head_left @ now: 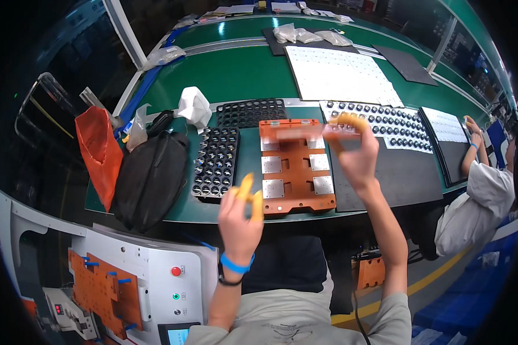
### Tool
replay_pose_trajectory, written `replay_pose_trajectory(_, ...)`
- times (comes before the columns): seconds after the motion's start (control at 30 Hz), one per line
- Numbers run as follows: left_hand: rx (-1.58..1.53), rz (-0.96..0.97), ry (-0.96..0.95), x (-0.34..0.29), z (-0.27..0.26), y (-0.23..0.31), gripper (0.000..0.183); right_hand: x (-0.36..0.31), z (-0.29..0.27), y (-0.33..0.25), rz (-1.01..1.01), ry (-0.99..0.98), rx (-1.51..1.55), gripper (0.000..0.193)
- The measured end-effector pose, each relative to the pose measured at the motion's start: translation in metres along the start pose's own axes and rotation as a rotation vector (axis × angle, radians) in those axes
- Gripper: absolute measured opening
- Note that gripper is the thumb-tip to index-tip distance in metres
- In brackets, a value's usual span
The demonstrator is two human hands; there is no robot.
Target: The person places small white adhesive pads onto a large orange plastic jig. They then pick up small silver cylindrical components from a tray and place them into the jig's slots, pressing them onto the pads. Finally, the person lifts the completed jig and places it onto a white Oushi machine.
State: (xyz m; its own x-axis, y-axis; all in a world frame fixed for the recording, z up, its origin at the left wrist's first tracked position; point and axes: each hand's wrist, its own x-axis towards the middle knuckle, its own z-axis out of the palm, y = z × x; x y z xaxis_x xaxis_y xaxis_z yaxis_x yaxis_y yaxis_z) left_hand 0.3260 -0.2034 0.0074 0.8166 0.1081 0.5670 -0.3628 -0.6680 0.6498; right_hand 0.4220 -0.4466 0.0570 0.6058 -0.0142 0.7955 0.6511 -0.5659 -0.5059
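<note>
My right hand, with yellow finger covers, is raised at the far right corner of an orange fixture plate. It grips a flat reddish strip, smeared by motion, that reaches left over the fixture's far end. Square silver metal plates sit in two columns on the fixture. Nearer to me, my left hand hovers left of the fixture's front corner, its yellow-covered fingers apart and holding nothing. Just beyond it stands a black tray filled with round, shiny black parts.
Behind lies another black tray with round pockets. White sheets of round parts and a dark mat spread to the right. A black bag and an orange bag crowd the left. A co-worker sits at right.
</note>
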Motion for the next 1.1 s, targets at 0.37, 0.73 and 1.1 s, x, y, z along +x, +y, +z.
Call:
replay_pose_trajectory(0.37, 0.062, -0.221, -0.226, -0.05, -0.017, -0.014, 0.072, -0.096, -0.022, -0.012, 0.224, -0.656, 0.03, 0.091)
replay_pose_trajectory(0.73, -0.112, -0.26, -0.05, -0.037, 0.021, -0.011, 0.062, -0.092, -0.007, 0.054, 1.311, -0.387, 0.915, 0.045)
replay_pose_trajectory(1.1, -0.323, -0.084, 0.344, -0.094, -0.101, 0.036, 0.074, -0.03, -0.015, -0.125, 0.566, -0.588, 1.014, 0.063)
